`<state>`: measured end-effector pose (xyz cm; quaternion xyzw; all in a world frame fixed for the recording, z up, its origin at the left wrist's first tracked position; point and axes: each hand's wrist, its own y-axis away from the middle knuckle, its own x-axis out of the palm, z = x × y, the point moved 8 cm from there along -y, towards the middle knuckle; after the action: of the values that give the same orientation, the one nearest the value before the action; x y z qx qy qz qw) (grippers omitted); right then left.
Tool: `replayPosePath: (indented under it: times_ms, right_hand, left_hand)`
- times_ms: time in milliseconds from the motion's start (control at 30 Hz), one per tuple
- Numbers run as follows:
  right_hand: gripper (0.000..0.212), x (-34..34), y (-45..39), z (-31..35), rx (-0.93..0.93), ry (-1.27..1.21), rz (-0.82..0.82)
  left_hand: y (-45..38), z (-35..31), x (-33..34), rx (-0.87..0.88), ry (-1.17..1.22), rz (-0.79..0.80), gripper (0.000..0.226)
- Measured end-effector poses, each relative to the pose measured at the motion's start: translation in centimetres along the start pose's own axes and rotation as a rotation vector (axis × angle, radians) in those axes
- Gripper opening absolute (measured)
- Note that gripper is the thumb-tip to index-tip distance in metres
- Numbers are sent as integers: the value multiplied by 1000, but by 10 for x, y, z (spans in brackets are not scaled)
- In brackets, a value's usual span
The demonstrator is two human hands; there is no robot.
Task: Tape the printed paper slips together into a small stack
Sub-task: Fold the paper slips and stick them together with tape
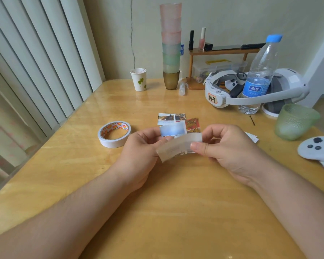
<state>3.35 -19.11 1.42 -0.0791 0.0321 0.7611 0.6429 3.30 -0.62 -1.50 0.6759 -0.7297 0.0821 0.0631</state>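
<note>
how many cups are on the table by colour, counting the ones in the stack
Pink cups: 3, top of the stack
Blue-green cup: 1
Green cups in the stack: 2
Gold-brown cup: 1, bottom of the stack
White paper cup: 1
Green cup alone at right: 1
Total: 9

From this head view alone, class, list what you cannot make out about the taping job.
- Head view: the left hand and tape strip cover the lower part of the blue slip; whether tape sticks to it is unclear.
- The right hand hides the strip's right end.
- Print on the slips on the table is too small to read.
- The tape roll hides its own free end.
</note>
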Motion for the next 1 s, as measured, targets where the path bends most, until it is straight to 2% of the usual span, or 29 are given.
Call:
replayPosePath:
  times_ms: [167,267,367,433,533,700,1000]
  right_hand:
    - [18,-8,-1,-3,76,-98,-53]
    - [10,-9,-1,-8,148,-137,-56]
    - [12,-10,-2,-11,198,-187,-70]
    - [12,-10,-2,-11,203,-215,-76]
    - [13,-12,-2,-10,199,-218,-95]
    - [14,-13,-2,-10,210,-235,-122]
    - [18,-13,-3,-10,214,-351,-169]
  left_hand:
    - [0,0,2,-1,-8,12,24]
    - [1,0,3,-9,-14,14,23]
    - [1,2,1,-17,-37,2,20]
    - [1,2,2,-19,-38,10,16]
    - [2,2,4,-31,-28,28,30]
    - [3,1,7,-41,-7,55,20]
    - [5,3,10,-76,37,34,23]
